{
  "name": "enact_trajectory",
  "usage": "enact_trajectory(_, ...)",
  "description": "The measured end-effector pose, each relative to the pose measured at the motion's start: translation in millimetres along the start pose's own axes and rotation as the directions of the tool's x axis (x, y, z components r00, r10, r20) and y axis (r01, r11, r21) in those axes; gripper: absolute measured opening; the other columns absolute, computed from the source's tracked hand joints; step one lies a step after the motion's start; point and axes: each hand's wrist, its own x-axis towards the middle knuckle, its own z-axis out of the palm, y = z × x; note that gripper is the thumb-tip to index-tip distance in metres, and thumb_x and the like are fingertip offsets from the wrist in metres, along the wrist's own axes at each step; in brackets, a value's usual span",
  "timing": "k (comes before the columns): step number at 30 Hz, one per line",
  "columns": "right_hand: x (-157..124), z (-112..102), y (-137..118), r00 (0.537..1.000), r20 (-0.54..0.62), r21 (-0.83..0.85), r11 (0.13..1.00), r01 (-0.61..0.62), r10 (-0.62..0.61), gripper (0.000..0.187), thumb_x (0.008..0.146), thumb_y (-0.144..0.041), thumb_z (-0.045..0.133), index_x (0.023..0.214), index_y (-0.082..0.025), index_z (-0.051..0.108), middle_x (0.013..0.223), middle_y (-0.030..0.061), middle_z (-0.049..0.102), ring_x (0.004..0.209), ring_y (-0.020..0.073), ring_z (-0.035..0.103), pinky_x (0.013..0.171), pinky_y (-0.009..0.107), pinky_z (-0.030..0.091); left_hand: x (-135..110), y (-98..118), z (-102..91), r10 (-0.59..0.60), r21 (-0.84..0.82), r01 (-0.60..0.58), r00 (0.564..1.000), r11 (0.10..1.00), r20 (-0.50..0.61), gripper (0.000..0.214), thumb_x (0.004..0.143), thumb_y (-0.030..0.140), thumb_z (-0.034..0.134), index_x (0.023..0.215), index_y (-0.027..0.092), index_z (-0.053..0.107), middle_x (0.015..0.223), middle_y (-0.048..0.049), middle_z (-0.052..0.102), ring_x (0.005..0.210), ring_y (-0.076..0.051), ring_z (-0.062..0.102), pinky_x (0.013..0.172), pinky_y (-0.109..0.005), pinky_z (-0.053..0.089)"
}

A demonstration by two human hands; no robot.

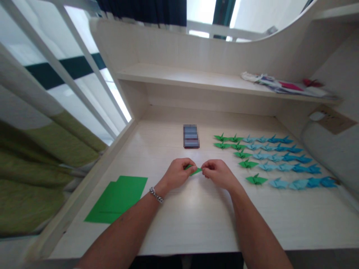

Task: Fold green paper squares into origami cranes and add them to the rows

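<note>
Between my hands, a little above the desk's middle, is a small folded piece of green paper (198, 170). My left hand (179, 172) pinches its left part between thumb and fingers, which cover some of it. The fingertips of my right hand (217, 172) are closed at the paper's pointed right end. To the right stand rows of folded paper cranes: green cranes (248, 163) on the left side, pale blue cranes (277, 183) in the middle and darker blue cranes (304, 158) at the far right. Green paper sheets (120, 196) lie overlapping at the left.
A phone (191, 136) with a blurred screen lies beyond my hands. A shelf (179, 79) crosses the back, with papers (283, 85) at its right. A wall socket plate (332, 118) with a plugged-in cable is at the right. White railings and a curtain (42, 168) border the left.
</note>
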Motion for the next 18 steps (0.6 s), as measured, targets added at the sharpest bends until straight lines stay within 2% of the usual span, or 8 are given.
enact_trajectory(3, 1, -7, 3, 0.999, -0.042, 0.015, 1.000, -0.011, 0.012, 0.015, 0.067, -0.019, 0.053, 0.069, -0.016, 0.067, 0.058, 0.0003, 0.061, 0.055, 0.0124, 0.052, 0.050, 0.023, 0.036, 2, -1, -4.9, -0.012, -0.020, 0.012, 0.999, 1.000, -0.040, 0.019, 0.078, 0.032, 0.060, 0.072, 0.014, 0.066, 0.064, -0.0018, 0.062, 0.059, -0.012, 0.051, 0.055, -0.023, 0.039)
enact_trajectory(5, 2, -8, 4, 0.995, -0.090, 0.104, 0.994, -0.022, 0.031, 0.013, 0.069, -0.021, 0.054, 0.072, -0.015, 0.065, 0.059, 0.0006, 0.061, 0.055, 0.0125, 0.053, 0.052, 0.023, 0.039, 3, -2, -7.8, -0.026, -0.050, 0.022, 0.996, 0.999, -0.087, 0.021, 0.078, 0.032, 0.060, 0.071, 0.014, 0.064, 0.061, -0.0010, 0.060, 0.057, -0.011, 0.049, 0.054, -0.023, 0.038)
enact_trajectory(8, 4, 1, 2, 0.997, -0.080, 0.305, 0.952, 0.030, -0.006, 0.020, 0.073, -0.032, 0.058, 0.081, -0.015, 0.063, 0.069, 0.0019, 0.063, 0.059, 0.0126, 0.055, 0.057, 0.025, 0.044, 5, -2, -7.4, -0.037, -0.137, 0.024, 0.995, 0.990, -0.092, 0.021, 0.078, 0.032, 0.060, 0.070, 0.013, 0.063, 0.060, -0.0009, 0.058, 0.056, -0.011, 0.049, 0.054, -0.023, 0.038)
enact_trajectory(10, 6, 10, 0, 0.997, -0.071, 0.347, 0.937, 0.040, -0.016, 0.021, 0.073, -0.036, 0.060, 0.079, -0.016, 0.062, 0.068, 0.0019, 0.063, 0.059, 0.0125, 0.055, 0.056, 0.025, 0.045, 5, -2, -4.4, -0.039, -0.187, 0.025, 0.997, 0.982, -0.068, 0.022, 0.079, 0.032, 0.059, 0.070, 0.012, 0.063, 0.061, -0.0015, 0.059, 0.057, -0.011, 0.050, 0.056, -0.023, 0.040)
enact_trajectory(14, 8, 23, 0, 0.992, -0.126, 0.282, 0.958, 0.051, -0.015, 0.020, 0.076, -0.036, 0.057, 0.072, -0.016, 0.059, 0.062, 0.0007, 0.059, 0.055, 0.0120, 0.052, 0.054, 0.024, 0.042, 3, -3, 2.0, -0.047, -0.174, 0.047, 0.999, 0.984, 0.006, 0.023, 0.079, 0.033, 0.058, 0.073, 0.012, 0.064, 0.066, -0.0030, 0.061, 0.060, -0.012, 0.052, 0.058, -0.023, 0.042)
enact_trajectory(18, 7, 23, 4, 0.995, -0.093, 0.147, 0.988, 0.056, -0.042, 0.017, 0.075, -0.033, 0.056, 0.070, -0.017, 0.059, 0.061, -0.0005, 0.058, 0.057, 0.0121, 0.050, 0.054, 0.023, 0.039, 1, -2, 2.6, -0.036, -0.055, 0.040, 0.997, 0.998, 0.074, 0.021, 0.078, 0.030, 0.055, 0.075, 0.012, 0.067, 0.068, -0.0026, 0.063, 0.062, -0.012, 0.053, 0.058, -0.023, 0.041)
